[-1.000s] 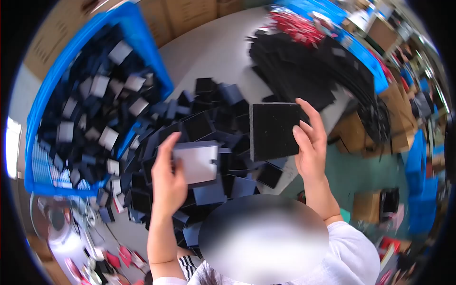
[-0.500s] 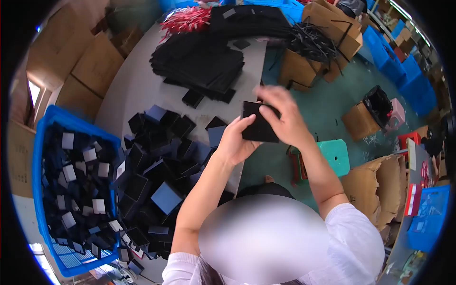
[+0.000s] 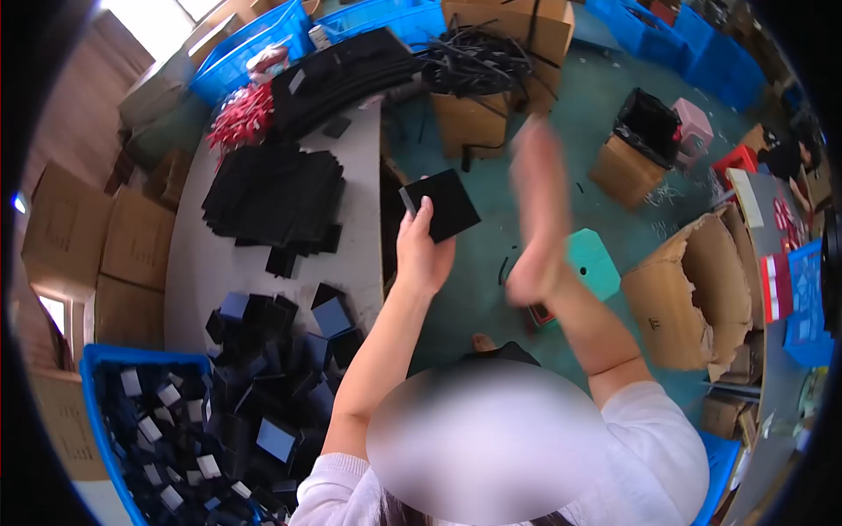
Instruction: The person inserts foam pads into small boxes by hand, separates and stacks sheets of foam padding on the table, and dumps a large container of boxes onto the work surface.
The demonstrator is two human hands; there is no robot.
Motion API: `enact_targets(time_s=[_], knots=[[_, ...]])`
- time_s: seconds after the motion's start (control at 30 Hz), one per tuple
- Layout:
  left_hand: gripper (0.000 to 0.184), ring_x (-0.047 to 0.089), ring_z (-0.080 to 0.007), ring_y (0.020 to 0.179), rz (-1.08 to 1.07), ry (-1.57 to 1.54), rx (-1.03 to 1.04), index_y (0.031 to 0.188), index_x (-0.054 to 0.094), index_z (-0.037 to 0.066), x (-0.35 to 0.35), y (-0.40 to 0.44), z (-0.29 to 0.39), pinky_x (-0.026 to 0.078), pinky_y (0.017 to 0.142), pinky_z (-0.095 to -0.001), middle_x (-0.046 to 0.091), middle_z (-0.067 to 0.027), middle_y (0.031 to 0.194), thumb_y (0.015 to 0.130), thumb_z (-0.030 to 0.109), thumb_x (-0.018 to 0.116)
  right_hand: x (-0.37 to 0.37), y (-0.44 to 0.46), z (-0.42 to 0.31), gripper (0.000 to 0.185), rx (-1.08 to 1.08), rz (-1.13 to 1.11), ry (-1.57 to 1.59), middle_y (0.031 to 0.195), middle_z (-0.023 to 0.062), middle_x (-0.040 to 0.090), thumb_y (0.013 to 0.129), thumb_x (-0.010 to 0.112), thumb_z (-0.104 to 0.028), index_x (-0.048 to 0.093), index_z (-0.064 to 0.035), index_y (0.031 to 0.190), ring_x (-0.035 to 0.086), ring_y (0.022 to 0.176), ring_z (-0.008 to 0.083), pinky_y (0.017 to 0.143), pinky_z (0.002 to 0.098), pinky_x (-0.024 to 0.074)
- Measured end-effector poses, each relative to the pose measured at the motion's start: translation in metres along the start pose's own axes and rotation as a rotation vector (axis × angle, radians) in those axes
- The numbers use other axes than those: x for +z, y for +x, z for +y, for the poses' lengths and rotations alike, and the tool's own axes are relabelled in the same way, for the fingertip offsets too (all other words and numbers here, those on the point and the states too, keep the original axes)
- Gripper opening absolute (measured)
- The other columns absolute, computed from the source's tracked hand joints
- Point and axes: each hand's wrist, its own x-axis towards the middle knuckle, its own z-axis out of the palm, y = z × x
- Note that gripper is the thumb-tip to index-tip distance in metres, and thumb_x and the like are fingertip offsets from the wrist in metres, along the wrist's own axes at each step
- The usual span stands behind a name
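Note:
A flat black square piece is gripped in my left hand, thumb on its near edge, beyond the table's right edge. My right hand is raised to the right of it, apart from the piece and smeared by motion, so its fingers are not clear. Dark blue and black boxes are heaped on the table at the lower left. A stack of black sheets lies farther up the table.
A blue crate of small boxes stands at the lower left. Black strips top a carton at the back. A green stool and an open carton stand at the right, with brown cartons at the left.
The view has swung right. The white-faced box has left my left hand, which now holds the black square that my right hand held. My hands met around it, then my right hand moved away.

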Motion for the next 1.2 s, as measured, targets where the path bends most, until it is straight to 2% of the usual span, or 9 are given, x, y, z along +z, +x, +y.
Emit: enact_targets(time_s=[0.1, 0.17, 0.23, 0.3, 0.47, 0.53, 0.83, 1.03, 1.2], knots=[[0.032, 0.054, -0.0197, 0.113, 0.139, 0.018, -0.092, 0.126, 0.050, 0.004, 0.016, 0.014, -0.023, 0.041, 0.100, -0.0389, 0.057, -0.0071, 0.122, 0.098, 0.019, 0.049, 0.005, -0.049, 0.067, 0.077, -0.069, -0.491, -0.226, 0.148, 0.0192, 0.031, 0.092, 0.039, -0.060, 0.035, -0.0007, 0.142, 0.026, 0.139, 0.0341, 0.114, 0.0496, 0.0125], [0.032, 0.053, -0.0203, 0.116, -0.023, -0.037, -0.031, 0.127, 0.049, 0.006, 0.022, 0.011, -0.015, 0.041, 0.101, -0.0380, 0.058, -0.0062, 0.123, 0.097, 0.018, 0.049, -0.002, -0.116, 0.170, 0.064, 0.974, 0.003, 0.299, 0.145, 0.0208, 0.035, 0.098, 0.034, -0.049, 0.037, -0.0009, 0.140, 0.031, 0.136, 0.0338, 0.113, 0.0443, 0.0201], [0.033, 0.051, -0.0206, 0.120, -0.029, -0.056, -0.055, 0.129, 0.048, 0.007, 0.010, 0.017, -0.018, 0.040, 0.102, -0.0375, 0.056, -0.0062, 0.126, 0.097, 0.017, 0.049, -0.046, -0.088, 0.142, 0.054, 0.716, -0.144, -0.394, 0.142, 0.0212, 0.039, 0.101, 0.033, -0.038, 0.038, 0.0006, 0.138, 0.036, 0.133, 0.0344, 0.111, 0.0393, 0.0258], [0.033, 0.051, -0.0198, 0.119, -0.031, -0.123, -0.069, 0.129, 0.048, 0.007, 0.013, 0.031, -0.026, 0.042, 0.100, -0.0365, 0.056, -0.0052, 0.126, 0.097, 0.017, 0.049, -0.046, -0.021, 0.069, 0.050, 0.548, -0.017, -0.172, 0.142, 0.0196, 0.040, 0.097, 0.037, -0.028, 0.039, 0.0003, 0.138, 0.036, 0.133, 0.0340, 0.110, 0.0427, 0.0250], [0.032, 0.053, -0.0184, 0.113, 0.085, 0.026, -0.169, 0.126, 0.049, 0.007, 0.029, 0.022, -0.050, 0.042, 0.096, -0.0354, 0.057, -0.0044, 0.121, 0.096, 0.018, 0.053, -0.022, -0.054, 0.085, 0.081, -0.066, -0.412, -0.372, 0.147, 0.0173, 0.033, 0.090, 0.038, -0.061, 0.034, 0.0011, 0.141, 0.027, 0.139, 0.0337, 0.113, 0.0485, 0.0147], [0.033, 0.051, -0.0200, 0.117, -0.042, -0.096, -0.093, 0.127, 0.049, 0.008, 0.028, 0.022, -0.036, 0.040, 0.099, -0.0374, 0.055, -0.0049, 0.125, 0.096, 0.017, 0.052, -0.037, -0.139, 0.204, 0.071, 1.045, 0.219, 0.381, 0.145, 0.0188, 0.036, 0.098, 0.023, -0.058, 0.032, -0.0034, 0.143, 0.028, 0.138, 0.0275, 0.114, 0.0444, 0.0168], [0.044, 0.043, -0.0181, 0.127, -0.156, -0.052, -0.160, 0.137, 0.043, 0.013, 0.031, 0.010, -0.033, 0.031, 0.108, -0.0377, 0.050, -0.0040, 0.133, 0.097, 0.032, 0.045, -0.035, -0.029, 0.033, 0.052, 0.900, 0.032, 0.512, 0.101, 0.0102, 0.065, 0.082, 0.067, -0.001, 0.047, -0.0031, 0.129, 0.062, 0.090, 0.0137, 0.081, 0.0275, 0.0503], [0.055, 0.046, -0.0196, 0.124, -0.387, 0.022, -0.366, 0.142, 0.037, 0.012, 0.044, 0.020, -0.045, 0.037, 0.105, -0.0366, 0.050, -0.0064, 0.133, 0.098, 0.045, 0.040, -0.066, -0.042, 0.030, 0.050, 0.982, -0.078, 0.443, 0.100, 0.0099, 0.065, 0.080, 0.068, 0.000, 0.048, -0.0008, 0.127, 0.064, 0.087, 0.0149, 0.076, 0.0274, 0.0504], [0.047, 0.049, -0.0241, 0.122, -0.258, 0.103, -0.237, 0.144, 0.034, 0.016, 0.077, 0.027, -0.081, 0.039, 0.104, -0.0381, 0.045, -0.0065, 0.140, 0.102, 0.035, 0.034, -0.102, -0.030, 0.040, 0.058, 0.359, 0.150, -0.673, 0.128, 0.0208, 0.053, 0.086, 0.062, -0.017, 0.040, 0.0019, 0.136, 0.050, 0.119, 0.0351, 0.101, 0.0460, 0.0347]])
